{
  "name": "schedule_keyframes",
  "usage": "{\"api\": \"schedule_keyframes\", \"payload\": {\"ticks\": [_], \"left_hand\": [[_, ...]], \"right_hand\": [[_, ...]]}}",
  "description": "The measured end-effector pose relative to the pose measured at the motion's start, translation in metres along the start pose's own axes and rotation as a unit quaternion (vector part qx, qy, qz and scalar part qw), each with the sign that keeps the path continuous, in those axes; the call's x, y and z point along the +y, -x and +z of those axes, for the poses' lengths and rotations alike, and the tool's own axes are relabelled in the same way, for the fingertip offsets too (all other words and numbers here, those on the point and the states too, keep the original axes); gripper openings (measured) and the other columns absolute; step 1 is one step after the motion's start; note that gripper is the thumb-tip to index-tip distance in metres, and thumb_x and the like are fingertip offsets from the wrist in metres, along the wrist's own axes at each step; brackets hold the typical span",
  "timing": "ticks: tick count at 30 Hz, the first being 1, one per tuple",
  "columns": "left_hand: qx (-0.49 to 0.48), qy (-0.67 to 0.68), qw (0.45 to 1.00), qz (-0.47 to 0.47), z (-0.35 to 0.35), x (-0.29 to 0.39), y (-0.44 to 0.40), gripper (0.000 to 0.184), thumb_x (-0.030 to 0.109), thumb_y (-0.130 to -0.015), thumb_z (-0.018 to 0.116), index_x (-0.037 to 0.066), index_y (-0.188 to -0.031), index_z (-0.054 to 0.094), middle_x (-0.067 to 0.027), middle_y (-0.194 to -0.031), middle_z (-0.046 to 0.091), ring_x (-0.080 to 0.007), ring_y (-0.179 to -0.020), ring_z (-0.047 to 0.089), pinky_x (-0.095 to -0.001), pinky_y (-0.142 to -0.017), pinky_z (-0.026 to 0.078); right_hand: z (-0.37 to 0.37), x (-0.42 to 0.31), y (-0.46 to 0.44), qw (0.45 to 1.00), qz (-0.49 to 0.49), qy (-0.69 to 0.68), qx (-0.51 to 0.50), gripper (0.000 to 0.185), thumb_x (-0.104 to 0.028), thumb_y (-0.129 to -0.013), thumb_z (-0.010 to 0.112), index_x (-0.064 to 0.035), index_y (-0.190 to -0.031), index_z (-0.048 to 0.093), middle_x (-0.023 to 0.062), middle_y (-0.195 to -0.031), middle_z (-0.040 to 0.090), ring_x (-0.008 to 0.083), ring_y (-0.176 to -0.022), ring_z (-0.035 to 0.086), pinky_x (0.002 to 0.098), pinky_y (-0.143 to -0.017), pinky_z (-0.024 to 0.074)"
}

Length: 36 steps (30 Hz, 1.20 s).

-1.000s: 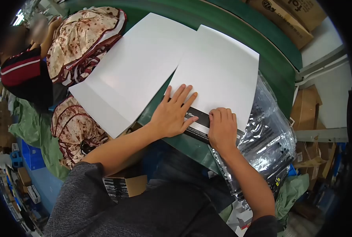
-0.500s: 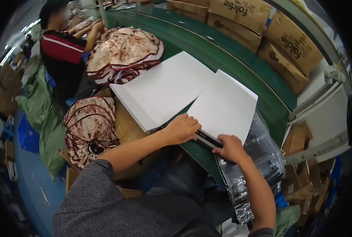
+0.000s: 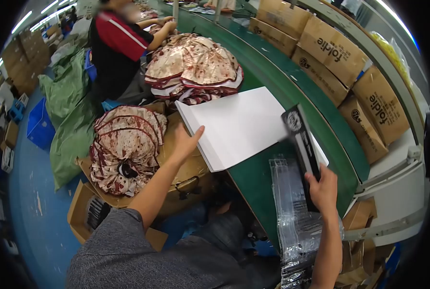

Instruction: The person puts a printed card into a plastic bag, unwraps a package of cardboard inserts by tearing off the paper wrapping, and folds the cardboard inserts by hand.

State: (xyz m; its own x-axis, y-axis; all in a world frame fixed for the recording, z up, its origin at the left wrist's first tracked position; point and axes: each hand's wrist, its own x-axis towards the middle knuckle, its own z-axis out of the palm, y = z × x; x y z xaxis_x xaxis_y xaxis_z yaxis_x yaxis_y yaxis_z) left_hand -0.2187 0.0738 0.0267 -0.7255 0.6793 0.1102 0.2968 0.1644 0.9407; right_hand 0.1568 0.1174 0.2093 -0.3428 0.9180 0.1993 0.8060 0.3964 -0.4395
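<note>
A long black printed card point(image 3: 302, 139) with a white round emblem stands tilted in my right hand point(image 3: 323, 190), whose thumb and fingers close on its lower end. Part of a white sheet point(image 3: 319, 149) shows behind the card; I cannot tell whether they are joined. My left hand point(image 3: 188, 142), thumb held apart, is beside the left edge of a stack of white sheets point(image 3: 244, 126) on the green table point(image 3: 253, 185). Clear plastic bags point(image 3: 292, 212) lie below the black card, partly covered by my right arm.
Bundles of red-stained cream fabric point(image 3: 195, 65) and a similar folded bundle point(image 3: 128, 144) lie to the left, near a cardboard box point(image 3: 82, 209). A co-worker in a red and black shirt point(image 3: 121, 38) is at the table's far left. Cartons point(image 3: 333, 50) line the back.
My left hand has left the black edge and moved left to the stack. My right hand has raised and turned the card, showing its emblem. The view has shifted.
</note>
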Motion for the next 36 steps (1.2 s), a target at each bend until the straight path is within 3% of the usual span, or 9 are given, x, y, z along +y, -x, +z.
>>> {"api": "schedule_keyframes", "payload": {"ticks": [1, 3, 4, 8, 15, 21, 27, 32, 36], "left_hand": [[-0.092, 0.135, 0.979, -0.12, 0.003, -0.002, -0.002, 0.059, 0.028, -0.094, 0.068, -0.013, -0.131, 0.047, -0.0243, -0.119, 0.062, -0.0311, -0.101, 0.063, -0.0373, -0.091, 0.052], [-0.112, 0.18, 0.961, -0.176, 0.011, -0.001, 0.007, 0.052, 0.023, -0.095, 0.066, -0.015, -0.126, 0.049, -0.0239, -0.115, 0.063, -0.0266, -0.096, 0.065, -0.0337, -0.083, 0.054], [-0.108, 0.183, 0.961, -0.176, 0.014, -0.004, 0.008, 0.052, 0.023, -0.095, 0.066, -0.015, -0.126, 0.049, -0.0239, -0.115, 0.063, -0.0266, -0.096, 0.065, -0.0337, -0.083, 0.054], [-0.099, 0.227, 0.948, -0.199, 0.027, -0.021, 0.008, 0.041, 0.017, -0.098, 0.058, -0.017, -0.12, 0.052, -0.0232, -0.112, 0.064, -0.0262, -0.095, 0.064, -0.0332, -0.082, 0.053], [-0.091, 0.293, 0.931, -0.197, 0.036, -0.03, 0.018, 0.038, 0.025, -0.1, 0.052, -0.009, -0.115, 0.057, -0.0159, -0.102, 0.064, -0.02, -0.09, 0.061, -0.0308, -0.077, 0.05], [-0.134, 0.417, 0.872, -0.217, 0.019, -0.025, 0.027, 0.043, 0.037, -0.104, 0.047, -0.003, -0.112, 0.06, -0.0107, -0.098, 0.064, -0.0157, -0.087, 0.059, -0.0273, -0.075, 0.048], [-0.183, 0.381, 0.879, -0.218, 0.008, -0.02, 0.028, 0.053, 0.051, -0.103, 0.047, 0.0, -0.111, 0.061, -0.0081, -0.101, 0.064, -0.0142, -0.088, 0.058, -0.0252, -0.075, 0.048], [-0.193, 0.431, 0.849, -0.238, 0.001, 0.001, 0.022, 0.049, 0.048, -0.103, 0.051, 0.001, -0.115, 0.06, -0.0076, -0.101, 0.065, -0.0122, -0.084, 0.059, -0.0262, -0.078, 0.048], [-0.179, 0.413, 0.835, -0.317, 0.001, -0.009, 0.004, 0.05, 0.046, -0.101, 0.055, -0.002, -0.112, 0.061, -0.01, -0.1, 0.065, -0.0148, -0.084, 0.057, -0.0282, -0.081, 0.047]], "right_hand": [[0.001, -0.008, -0.013, 0.999, -0.008, 0.006, 0.031, 0.013, -0.005, -0.08, 0.067, 0.0032, -0.09, 0.062, 0.0197, -0.069, 0.064, 0.0394, -0.057, 0.055, 0.047, -0.056, 0.0431], [0.023, -0.033, -0.038, 0.996, -0.047, 0.05, 0.059, 0.015, -0.005, -0.08, 0.067, 0.0034, -0.092, 0.063, 0.0207, -0.071, 0.064, 0.0398, -0.061, 0.057, 0.0487, -0.061, 0.0455], [0.041, -0.038, -0.054, 0.993, -0.05, 0.102, 0.037, 0.015, -0.005, -0.081, 0.064, 0.0026, -0.094, 0.062, 0.0223, -0.075, 0.065, 0.0418, -0.066, 0.06, 0.0505, -0.067, 0.0481], [0.124, -0.085, -0.083, 0.993, -0.067, 0.093, 0.019, 0.015, -0.006, -0.079, 0.062, 0.0023, -0.091, 0.06, 0.0264, -0.08, 0.065, 0.0486, -0.076, 0.062, 0.0549, -0.073, 0.049], [0.236, -0.167, -0.067, 0.988, -0.123, 0.059, -0.068, 0.014, -0.011, -0.086, 0.062, 0.0035, -0.087, 0.061, 0.0238, -0.076, 0.067, 0.0429, -0.068, 0.067, 0.0494, -0.067, 0.0536], [0.254, -0.185, -0.064, 0.983, -0.154, 0.087, -0.056, 0.016, -0.014, -0.089, 0.059, 0.0006, -0.084, 0.063, 0.018, -0.072, 0.069, 0.034, -0.062, 0.069, 0.0415, -0.063, 0.0563], [0.29, -0.172, -0.07, 0.972, -0.168, 0.164, -0.021, 0.022, -0.018, -0.092, 0.06, 0.0014, -0.083, 0.063, 0.016, -0.071, 0.069, 0.0313, -0.06, 0.069, 0.0385, -0.06, 0.0559], [0.277, -0.176, -0.073, 0.978, -0.163, 0.124, -0.045, 0.029, -0.022, -0.096, 0.055, 0.0055, -0.092, 0.063, 0.0175, -0.073, 0.069, 0.0362, -0.062, 0.069, 0.042, -0.062, 0.056], [0.245, -0.165, -0.065, 0.963, -0.177, 0.086, -0.182, 0.031, -0.021, -0.1, 0.044, 0.0056, -0.101, 0.059, 0.0219, -0.077, 0.067, 0.044, -0.069, 0.067, 0.0486, -0.066, 0.0536]]}}
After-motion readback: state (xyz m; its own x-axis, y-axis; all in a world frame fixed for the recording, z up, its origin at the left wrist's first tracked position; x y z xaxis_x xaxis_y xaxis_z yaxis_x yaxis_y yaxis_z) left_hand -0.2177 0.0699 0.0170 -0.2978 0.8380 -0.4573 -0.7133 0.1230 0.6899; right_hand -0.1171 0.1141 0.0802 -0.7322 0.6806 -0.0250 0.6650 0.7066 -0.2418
